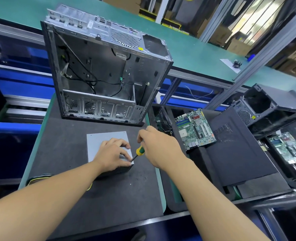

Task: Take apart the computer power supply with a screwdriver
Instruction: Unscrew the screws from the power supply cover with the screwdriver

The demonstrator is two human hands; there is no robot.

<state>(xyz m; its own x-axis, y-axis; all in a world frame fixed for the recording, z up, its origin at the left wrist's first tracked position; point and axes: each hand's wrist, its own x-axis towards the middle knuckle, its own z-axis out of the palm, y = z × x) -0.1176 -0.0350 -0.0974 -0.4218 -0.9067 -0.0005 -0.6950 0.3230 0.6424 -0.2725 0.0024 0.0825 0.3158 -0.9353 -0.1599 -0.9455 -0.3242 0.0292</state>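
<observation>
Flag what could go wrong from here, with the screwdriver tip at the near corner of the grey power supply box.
1. The right hand grips the green-and-yellow-handled screwdriver, whose tip sits right beside the fingers of the left hand pressing on the grey metal power supply box. A slip could jab them.
2. The tip works at the box's very corner, so it may skid off the edge or damage any screw there.
</observation>
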